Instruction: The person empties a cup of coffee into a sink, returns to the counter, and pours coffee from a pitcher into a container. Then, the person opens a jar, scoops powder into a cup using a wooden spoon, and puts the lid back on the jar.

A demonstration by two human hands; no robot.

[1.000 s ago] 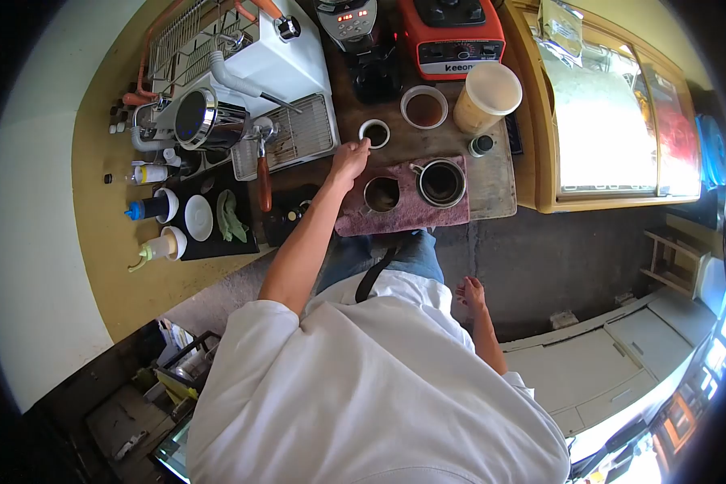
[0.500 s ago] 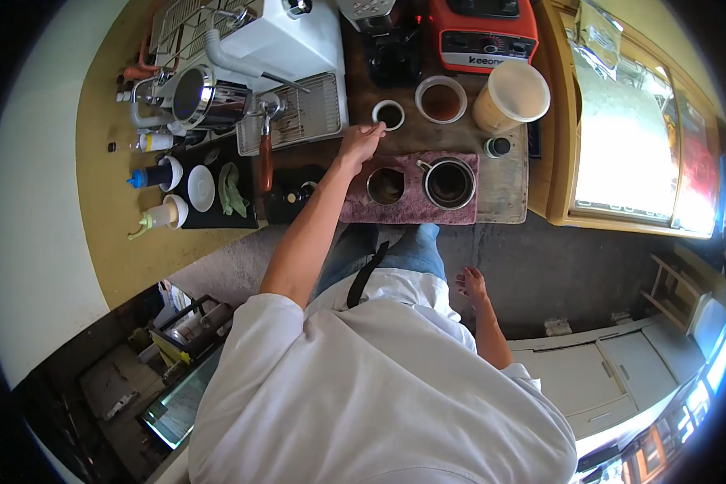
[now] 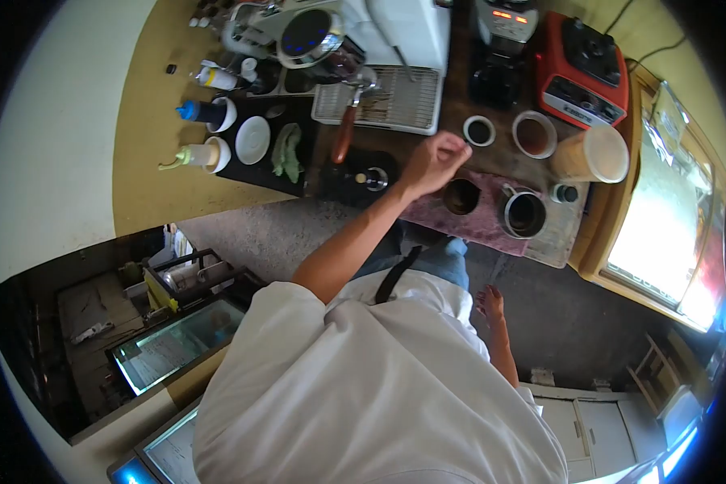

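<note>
My left hand (image 3: pixel 440 164) hovers over the counter, its fingers loosely bent and apart with nothing visible between them. Just beyond its fingertips stands a small white cup (image 3: pixel 479 131) with dark liquid inside; a slight gap seems to separate them. Below the hand, a mauve towel (image 3: pixel 492 218) carries a round metal-rimmed cup (image 3: pixel 461 196) and a steel pitcher (image 3: pixel 523 214) with dark contents. A bowl (image 3: pixel 534 135) of reddish-brown liquid is to the right of the white cup. Down at my side hangs my right hand (image 3: pixel 490 304), empty, with relaxed fingers.
An espresso machine's drip tray (image 3: pixel 395 97) and a wooden-handled portafilter (image 3: pixel 345 133) lie to the left. A grinder (image 3: pixel 504 28), red blender base (image 3: pixel 585 73), tall plastic tub (image 3: pixel 593 155) and small dark-lidded jar (image 3: pixel 565 193) stand right. Squeeze bottles (image 3: pixel 200 111) sit far left.
My left hand has come off the small white cup's edge, and its fingers have loosened. The view has turned, shifting the counter rightward. My right hand still hangs at my side.
</note>
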